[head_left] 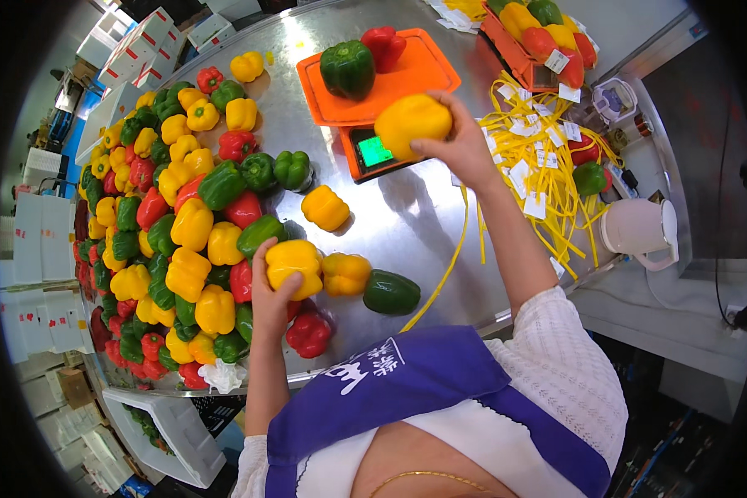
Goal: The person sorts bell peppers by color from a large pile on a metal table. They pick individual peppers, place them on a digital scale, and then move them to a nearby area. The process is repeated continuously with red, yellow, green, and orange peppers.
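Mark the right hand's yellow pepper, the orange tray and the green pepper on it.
Yellow pepper [410,126], head view: middle of its side.
Orange tray [427,65], head view: bare right part.
Green pepper [347,71], head view: middle of its side.

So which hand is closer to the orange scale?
Right. The right hand holds a yellow bell pepper right by the lit display of the orange scale; the left hand is farther off, holding another yellow bell pepper near the pepper pile.

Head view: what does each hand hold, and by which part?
Right hand: a yellow pepper, by its right side. Left hand: another yellow pepper, by its left side; whether it is lifted is unclear.
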A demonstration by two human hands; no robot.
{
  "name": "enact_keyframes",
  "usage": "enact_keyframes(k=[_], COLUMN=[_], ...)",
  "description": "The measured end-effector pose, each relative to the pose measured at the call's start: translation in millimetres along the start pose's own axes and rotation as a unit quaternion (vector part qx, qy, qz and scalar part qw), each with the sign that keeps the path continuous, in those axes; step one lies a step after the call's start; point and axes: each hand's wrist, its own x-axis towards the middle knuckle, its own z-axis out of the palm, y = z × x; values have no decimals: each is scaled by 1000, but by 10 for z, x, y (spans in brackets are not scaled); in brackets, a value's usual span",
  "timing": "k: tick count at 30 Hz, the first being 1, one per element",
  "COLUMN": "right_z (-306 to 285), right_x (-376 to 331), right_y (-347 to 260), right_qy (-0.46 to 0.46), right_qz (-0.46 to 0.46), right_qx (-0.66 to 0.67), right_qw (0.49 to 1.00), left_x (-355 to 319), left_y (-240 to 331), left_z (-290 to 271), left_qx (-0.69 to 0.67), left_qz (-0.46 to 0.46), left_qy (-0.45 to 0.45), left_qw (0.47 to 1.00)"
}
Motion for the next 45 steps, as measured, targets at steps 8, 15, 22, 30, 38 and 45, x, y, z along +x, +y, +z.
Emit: enact_keyframes(k=[8, 15, 22, 30, 38, 45], right_z=[-82, -577, -1096, -1119, -613, 405], right_x=[1106, 1155, 556, 354, 617, -19], right_y=[255, 419, 240, 415, 231, 243], right_qy=[19, 172, 241, 250, 192, -188], right_qz=[-188, -164, -81, -87, -144, -73], right_qx=[-426, -248, -79, -95, -145, -290], right_qw=[885, 939, 964, 960, 960, 936], left_x=[-44, -50, -19, -39, -47, -65], left_y=[-245, -332, -340, -302, -326, -253], left_z=[93, 46, 16, 36, 42, 52], left_qx=[278, 278, 306, 282, 262, 292], left_qz=[83, 129, 127, 103, 102, 103], left_qy=[5, -1, 5, 7, 11, 8], left_qw=[957, 952, 943, 954, 960, 951])
